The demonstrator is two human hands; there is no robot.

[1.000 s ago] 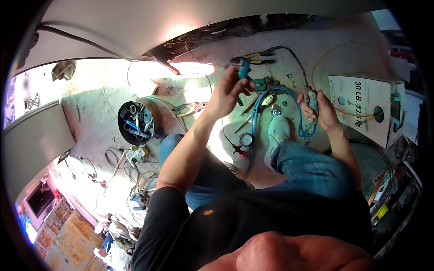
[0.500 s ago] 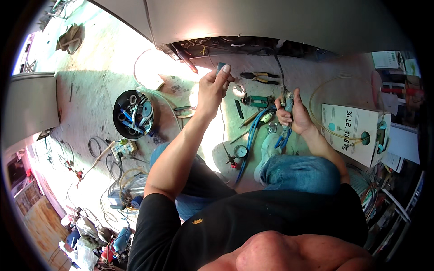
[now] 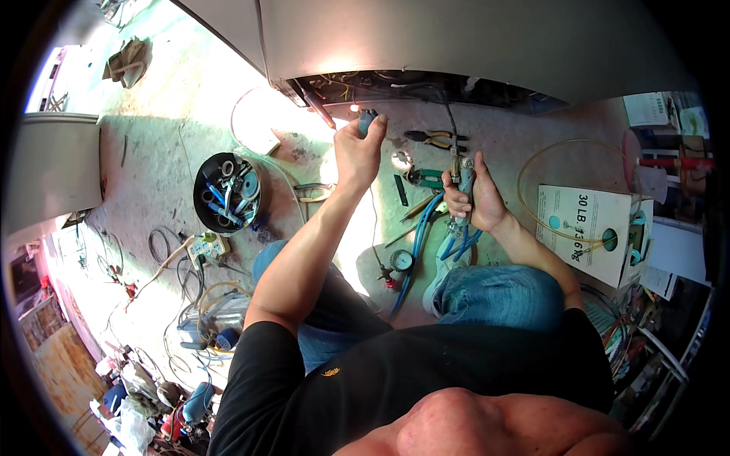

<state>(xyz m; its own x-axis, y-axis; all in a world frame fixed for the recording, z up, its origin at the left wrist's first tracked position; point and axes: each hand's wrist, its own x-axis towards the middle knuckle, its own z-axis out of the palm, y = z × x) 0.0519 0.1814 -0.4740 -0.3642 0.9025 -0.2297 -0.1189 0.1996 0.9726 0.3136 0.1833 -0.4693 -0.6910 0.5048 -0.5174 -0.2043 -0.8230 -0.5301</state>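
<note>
Near the opening [image 3: 411, 87] under a cabinet, my left hand [image 3: 359, 152] grips a small dark teal object [image 3: 367, 121], with a small orange glow just above it that I cannot make out. My right hand [image 3: 475, 197] is wrapped round a grey-teal handle with metal fittings [image 3: 465, 182]; a dark hose runs from it up toward the opening, and blue hoses [image 3: 419, 254] hang below. Between my hands lie green-handled pliers [image 3: 430, 178] and a black strip [image 3: 401, 190]. Yellow-handled pliers [image 3: 441, 138] lie above, and a round gauge [image 3: 401, 260] rests by my legs.
At left stand a black bucket of fittings [image 3: 228, 190], a power strip [image 3: 207, 248] and tangled cables. A cardboard box [image 3: 578, 224] with a clear yellowish tube [image 3: 532, 152] is at right. A grey panel [image 3: 49, 163] and piled items [image 3: 133, 399] line the left side.
My view has swung toward the cabinet. My left hand has moved a little left toward the opening with the teal object, and my right hand has shifted left with the handle.
</note>
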